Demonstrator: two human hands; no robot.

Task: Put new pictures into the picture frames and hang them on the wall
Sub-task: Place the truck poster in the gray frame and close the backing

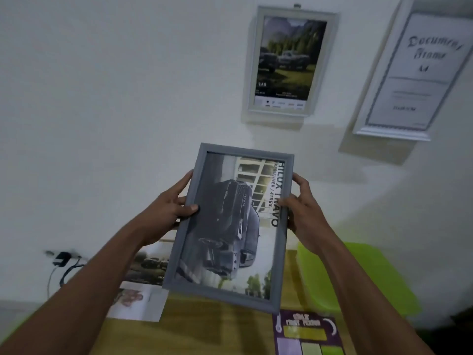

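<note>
I hold a grey picture frame [231,226] up in front of the white wall, above the table. Inside it is a picture of a dark pickup truck, turned sideways. My left hand [169,211] grips the frame's left edge, thumb over the front. My right hand [304,211] grips the right edge the same way. On the wall above hangs a white frame [289,62] holding a picture of trucks before trees. Further right hangs another white frame [409,73] with a printed document sheet in it.
A wooden table [204,326] lies below with loose pictures [139,298], a purple sheet [307,331] and a green plastic lid [371,275] on the right. A plug and cables [62,260] sit at a wall socket on the left.
</note>
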